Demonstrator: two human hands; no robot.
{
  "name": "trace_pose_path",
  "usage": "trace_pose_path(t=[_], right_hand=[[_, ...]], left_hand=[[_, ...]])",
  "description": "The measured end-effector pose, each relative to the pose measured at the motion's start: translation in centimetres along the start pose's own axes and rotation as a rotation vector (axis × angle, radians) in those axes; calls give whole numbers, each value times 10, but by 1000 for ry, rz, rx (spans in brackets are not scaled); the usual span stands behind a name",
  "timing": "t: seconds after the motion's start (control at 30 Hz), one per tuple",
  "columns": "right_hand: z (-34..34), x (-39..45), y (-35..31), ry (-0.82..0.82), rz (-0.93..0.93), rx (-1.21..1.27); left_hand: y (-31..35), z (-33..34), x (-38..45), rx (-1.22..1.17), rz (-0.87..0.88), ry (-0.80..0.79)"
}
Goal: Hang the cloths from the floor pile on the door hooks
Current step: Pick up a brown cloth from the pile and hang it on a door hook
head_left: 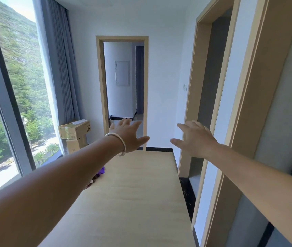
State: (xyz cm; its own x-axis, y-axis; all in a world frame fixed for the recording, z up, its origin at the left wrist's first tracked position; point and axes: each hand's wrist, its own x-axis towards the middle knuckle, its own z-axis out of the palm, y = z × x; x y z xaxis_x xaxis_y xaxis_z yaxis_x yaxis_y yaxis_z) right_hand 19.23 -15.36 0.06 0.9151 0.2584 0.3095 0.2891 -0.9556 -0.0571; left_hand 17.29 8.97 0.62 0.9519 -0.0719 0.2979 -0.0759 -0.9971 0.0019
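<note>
Cloths of purple and dark patterned fabric [100, 172] lie piled on the pale wood floor [132, 193] by its window-side edge, below and left of both hands. My left hand [126, 135], nearer, and right hand [196, 139] reach forward, fingers spread, holding nothing. No door hooks visible.

A home hallway: curtained window [13, 86], wooden doorways [122, 81], stacked cardboard boxes [74, 134].

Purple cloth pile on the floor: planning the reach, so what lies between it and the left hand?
In the head view, only the left forearm and bare pale floor separate the open left hand from the purple cloth pile.
</note>
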Motion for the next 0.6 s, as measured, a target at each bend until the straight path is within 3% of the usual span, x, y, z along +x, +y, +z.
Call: trace_pose_path(t=[0.3, 0.6], right_hand=[[26, 79, -30, 10, -4, 5], [51, 160, -7, 3, 2, 12]], left_hand=[[-51, 25, 73, 5, 24, 19], [-73, 60, 152, 63, 25, -1]])
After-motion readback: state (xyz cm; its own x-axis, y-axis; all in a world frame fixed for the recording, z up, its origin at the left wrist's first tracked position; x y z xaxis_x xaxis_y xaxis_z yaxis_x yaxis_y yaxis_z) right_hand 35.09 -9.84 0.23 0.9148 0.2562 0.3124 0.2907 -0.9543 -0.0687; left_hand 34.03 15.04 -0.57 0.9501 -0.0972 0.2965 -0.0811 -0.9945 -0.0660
